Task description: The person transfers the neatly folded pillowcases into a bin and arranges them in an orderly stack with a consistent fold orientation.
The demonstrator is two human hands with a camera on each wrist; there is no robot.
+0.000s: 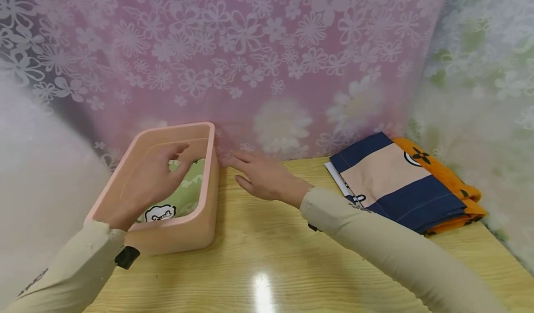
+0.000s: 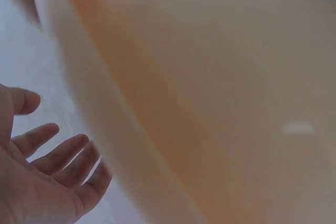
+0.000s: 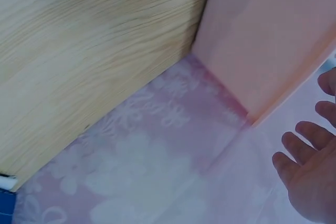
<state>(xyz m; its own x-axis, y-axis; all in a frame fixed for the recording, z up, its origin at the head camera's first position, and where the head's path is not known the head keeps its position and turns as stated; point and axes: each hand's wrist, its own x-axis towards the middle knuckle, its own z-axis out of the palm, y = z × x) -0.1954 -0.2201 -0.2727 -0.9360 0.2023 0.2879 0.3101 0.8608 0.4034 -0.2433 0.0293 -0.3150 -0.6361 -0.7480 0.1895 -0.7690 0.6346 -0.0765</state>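
A peach-pink plastic bin (image 1: 175, 239) stands at the left of the table. Inside it lies a green cloth (image 1: 189, 190) with white markings and a black-outlined white patch. My left hand (image 1: 156, 176) is over the bin in the head view, thumb apart from its loosely bent fingers. In the left wrist view that hand (image 2: 50, 177) shows an empty palm beside the bin's rim. My right hand (image 1: 264, 176) hovers just right of the bin, fingers pointing toward it. The right wrist view shows this hand (image 3: 312, 166) with relaxed, spread fingers and nothing in them.
At the table's right sits a folded navy and beige striped cloth (image 1: 388, 174), partly over a folded orange cloth (image 1: 454, 188) with dark flower shapes. A pink flowered curtain (image 1: 258, 72) hangs along the back. Wooden tabletop (image 1: 250, 239) lies between bin and cloths.
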